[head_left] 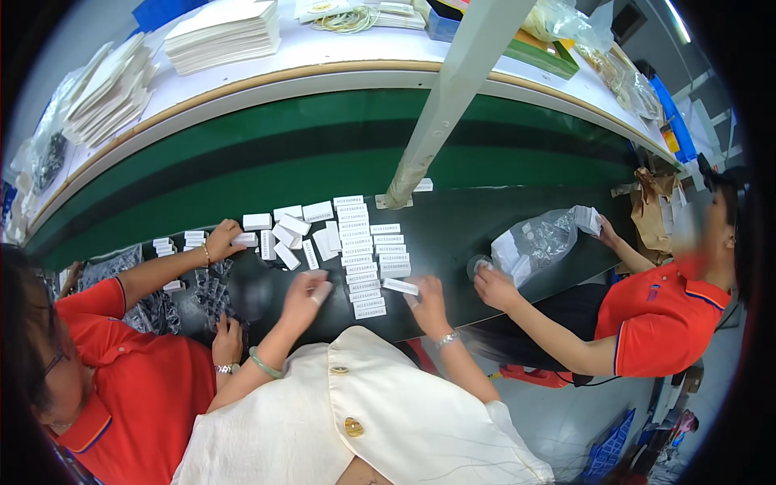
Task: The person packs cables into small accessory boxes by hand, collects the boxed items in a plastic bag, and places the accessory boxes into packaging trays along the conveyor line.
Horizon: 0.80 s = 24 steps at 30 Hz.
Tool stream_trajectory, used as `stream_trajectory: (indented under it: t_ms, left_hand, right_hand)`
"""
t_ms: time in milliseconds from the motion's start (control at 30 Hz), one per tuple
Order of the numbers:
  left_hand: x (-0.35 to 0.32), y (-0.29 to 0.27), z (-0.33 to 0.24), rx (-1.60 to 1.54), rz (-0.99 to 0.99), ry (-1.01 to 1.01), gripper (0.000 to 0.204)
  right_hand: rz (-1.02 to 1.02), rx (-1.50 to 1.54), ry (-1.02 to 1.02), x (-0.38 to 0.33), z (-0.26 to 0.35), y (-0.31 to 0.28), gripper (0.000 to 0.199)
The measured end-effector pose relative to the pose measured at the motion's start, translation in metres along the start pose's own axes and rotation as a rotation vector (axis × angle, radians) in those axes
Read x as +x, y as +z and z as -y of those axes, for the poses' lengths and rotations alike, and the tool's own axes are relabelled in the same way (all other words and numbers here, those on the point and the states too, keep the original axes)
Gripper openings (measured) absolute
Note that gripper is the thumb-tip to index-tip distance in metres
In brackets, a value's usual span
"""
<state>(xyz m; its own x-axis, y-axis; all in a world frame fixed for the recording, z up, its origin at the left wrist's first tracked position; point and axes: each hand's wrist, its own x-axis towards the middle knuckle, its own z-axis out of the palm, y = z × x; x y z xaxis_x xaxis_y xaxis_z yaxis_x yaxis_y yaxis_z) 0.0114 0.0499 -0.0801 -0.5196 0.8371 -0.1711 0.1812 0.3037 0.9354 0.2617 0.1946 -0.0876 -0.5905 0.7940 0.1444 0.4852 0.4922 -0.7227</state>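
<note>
At a dark conveyor belt (485, 218), a worker's left hand (305, 297) pinches a small white box (321, 292) in closed fingers while the right hand (426, 301), fingers curled, presses a box (400, 286) beside two neat columns of boxes (360, 255) (loose ones lie just beyond). Co-workers' hands (222, 239) work either side; stacked white cartons (224, 34) sit on the far shelf.

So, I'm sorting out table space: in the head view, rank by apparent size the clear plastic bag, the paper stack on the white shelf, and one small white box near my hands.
1. Paper stack
2. Plastic bag, close to the stack in size; the stack lies farther off, so unsure.
3. White box, by far the smallest.
</note>
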Motion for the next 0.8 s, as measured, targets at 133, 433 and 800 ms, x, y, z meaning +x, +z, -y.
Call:
stream_trajectory:
  t_ms: [133, 433, 800]
  left_hand:
    - [-0.01, -0.036, 0.068, -0.011, -0.239, -0.125, 0.018]
    - [-0.052, -0.077, 0.124, 0.355, -0.464, -0.2, 0.016]
    - [0.015, -0.067, 0.083, 0.571, -0.327, 0.068, 0.032]
  right_hand:
    - [0.089, -0.034, 0.051, -0.013, -0.058, 0.029, 0.031]
    - [0.025, -0.195, -0.057, 0.011, -0.029, 0.039, 0.047]
    - [0.275, 0.108, -0.336, 0.05, 0.061, 0.126, 0.017]
